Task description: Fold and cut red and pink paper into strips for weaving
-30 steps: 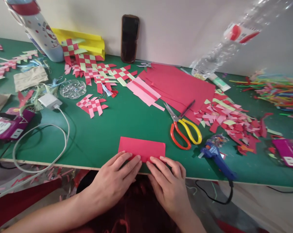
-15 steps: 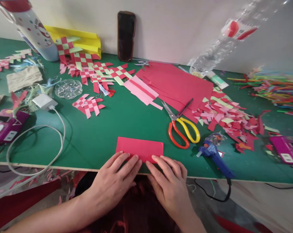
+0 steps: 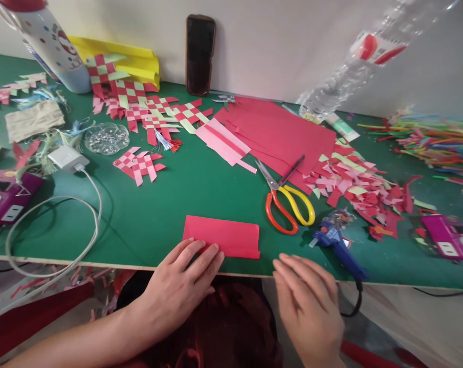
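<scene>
A folded piece of red paper [image 3: 235, 236] lies flat near the front edge of the green table. Flat fingers of my left hand [image 3: 187, 278] press on its lower left part and cover that corner. My right hand [image 3: 308, 301] is off the paper, to its right at the table edge, with slightly bent fingers and nothing visible in them. Beyond the paper, to the right, scissors [image 3: 287, 197] with one orange and one yellow handle lie with their blades apart. A blue glue gun [image 3: 338, 248] rests on the table right of the scissors, beyond my right hand.
Red paper sheets [image 3: 277, 133] and pink strips [image 3: 223, 142] lie behind the scissors, beside a heap of paper scraps [image 3: 364, 186]. Woven paper fish [image 3: 139, 163] spread at the left. A phone [image 3: 199, 55] leans on the wall. A white cable [image 3: 96, 230] loops over the front edge.
My right hand has lifted off the red paper and moved right, uncovering its lower right corner. My left hand stays on the paper.
</scene>
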Action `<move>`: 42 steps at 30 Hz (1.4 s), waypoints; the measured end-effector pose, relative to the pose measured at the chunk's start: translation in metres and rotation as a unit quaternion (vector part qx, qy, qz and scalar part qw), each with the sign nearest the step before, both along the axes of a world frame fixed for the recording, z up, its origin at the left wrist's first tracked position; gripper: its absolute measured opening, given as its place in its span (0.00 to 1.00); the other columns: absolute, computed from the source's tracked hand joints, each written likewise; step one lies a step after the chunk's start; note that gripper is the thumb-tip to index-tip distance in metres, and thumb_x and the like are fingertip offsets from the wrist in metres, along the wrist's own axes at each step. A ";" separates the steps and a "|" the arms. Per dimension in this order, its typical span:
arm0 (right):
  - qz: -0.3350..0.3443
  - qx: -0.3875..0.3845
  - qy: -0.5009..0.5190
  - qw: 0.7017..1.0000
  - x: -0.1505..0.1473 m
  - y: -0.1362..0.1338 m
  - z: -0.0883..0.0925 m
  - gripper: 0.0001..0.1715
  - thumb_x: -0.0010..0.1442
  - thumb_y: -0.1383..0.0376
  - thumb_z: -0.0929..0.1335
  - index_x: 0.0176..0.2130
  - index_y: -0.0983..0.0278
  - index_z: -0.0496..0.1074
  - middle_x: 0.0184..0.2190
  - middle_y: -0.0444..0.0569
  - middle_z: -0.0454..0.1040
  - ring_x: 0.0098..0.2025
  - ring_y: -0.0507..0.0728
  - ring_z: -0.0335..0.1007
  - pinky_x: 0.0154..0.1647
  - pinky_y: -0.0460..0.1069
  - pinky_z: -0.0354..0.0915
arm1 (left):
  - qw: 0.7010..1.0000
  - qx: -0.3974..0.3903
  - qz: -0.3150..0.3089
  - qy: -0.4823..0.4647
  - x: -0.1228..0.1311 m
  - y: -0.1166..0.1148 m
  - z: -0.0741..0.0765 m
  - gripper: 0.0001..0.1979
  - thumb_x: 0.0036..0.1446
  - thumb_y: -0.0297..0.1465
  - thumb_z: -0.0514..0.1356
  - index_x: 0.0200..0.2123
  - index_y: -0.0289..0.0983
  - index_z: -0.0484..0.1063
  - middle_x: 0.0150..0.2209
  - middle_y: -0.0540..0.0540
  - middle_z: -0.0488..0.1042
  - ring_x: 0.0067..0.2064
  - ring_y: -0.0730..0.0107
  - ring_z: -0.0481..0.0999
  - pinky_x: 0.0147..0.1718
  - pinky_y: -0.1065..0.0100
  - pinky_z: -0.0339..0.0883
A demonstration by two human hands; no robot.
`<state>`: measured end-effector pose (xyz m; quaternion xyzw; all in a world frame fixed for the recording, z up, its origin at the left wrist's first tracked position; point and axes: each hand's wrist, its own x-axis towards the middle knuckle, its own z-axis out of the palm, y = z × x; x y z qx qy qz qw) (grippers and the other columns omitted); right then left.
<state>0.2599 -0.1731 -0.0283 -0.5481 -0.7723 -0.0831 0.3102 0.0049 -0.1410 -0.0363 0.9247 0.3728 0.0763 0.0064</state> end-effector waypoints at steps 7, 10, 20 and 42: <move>0.090 -0.106 0.010 0.990 -0.038 0.024 -0.001 0.12 0.62 0.69 0.69 0.47 0.64 0.75 0.42 0.50 0.78 0.45 0.58 0.67 0.48 0.55 0.66 | 1.000 0.015 0.001 -0.021 0.002 0.002 0.000 0.23 0.64 0.38 0.57 0.60 0.39 0.65 0.59 0.49 0.70 0.56 0.58 0.66 0.59 0.57 0.60; 0.087 -0.111 0.015 0.990 -0.037 0.028 -0.003 0.11 0.62 0.69 0.69 0.45 0.63 0.76 0.42 0.50 0.78 0.44 0.58 0.66 0.47 0.55 0.66 | 0.999 0.012 -0.008 -0.046 -0.004 0.006 0.001 0.23 0.63 0.41 0.58 0.58 0.38 0.67 0.58 0.49 0.71 0.55 0.60 0.68 0.59 0.57 0.60; 0.086 -0.106 0.034 0.990 -0.036 0.030 -0.004 0.11 0.61 0.70 0.70 0.44 0.62 0.77 0.41 0.50 0.78 0.42 0.56 0.66 0.46 0.53 0.66 | 0.995 0.031 0.027 -0.092 -0.052 0.018 0.013 0.14 0.65 0.32 0.57 0.53 0.37 0.72 0.53 0.49 0.76 0.54 0.59 0.70 0.57 0.53 0.61; 0.074 -0.082 0.014 0.994 -0.041 0.034 -0.003 0.07 0.63 0.70 0.67 0.41 0.64 0.76 0.38 0.48 0.78 0.41 0.55 0.66 0.45 0.51 0.61 | 0.992 -0.024 0.000 -0.127 -0.021 0.031 0.012 0.08 0.67 0.28 0.54 0.44 0.36 0.73 0.41 0.47 0.75 0.41 0.64 0.70 0.42 0.61 0.65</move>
